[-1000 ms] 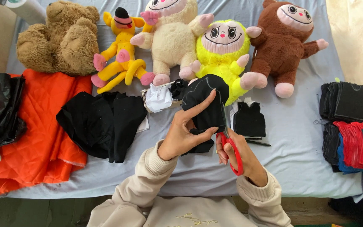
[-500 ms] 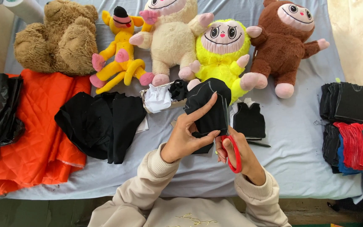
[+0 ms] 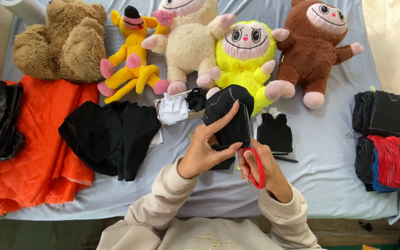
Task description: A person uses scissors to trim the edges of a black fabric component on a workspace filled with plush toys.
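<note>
My left hand [image 3: 204, 148] holds up a piece of black fabric [image 3: 228, 115] with a pale outline drawn on it, index finger stretched along its face. My right hand [image 3: 262, 169] grips red-handled scissors [image 3: 255, 162] whose blades run up into the fabric's right edge. Both hands hover over the pale blue sheet [image 3: 320, 157], just in front of the yellow plush monster [image 3: 244, 60]. A small cut black vest shape [image 3: 275, 132] lies to the right of the hands.
Plush toys line the back: brown bear [image 3: 63, 41], yellow figure [image 3: 133, 55], cream monster [image 3: 190, 41], brown monster [image 3: 315, 46]. Black cloth [image 3: 109, 134] and orange quilted fabric [image 3: 38, 148] lie left. Stacks of black and red cut pieces [image 3: 385, 139] sit right.
The black fabric piece has turned slightly in my left hand and the scissors have advanced a little along its edge. Everything else stays put.
</note>
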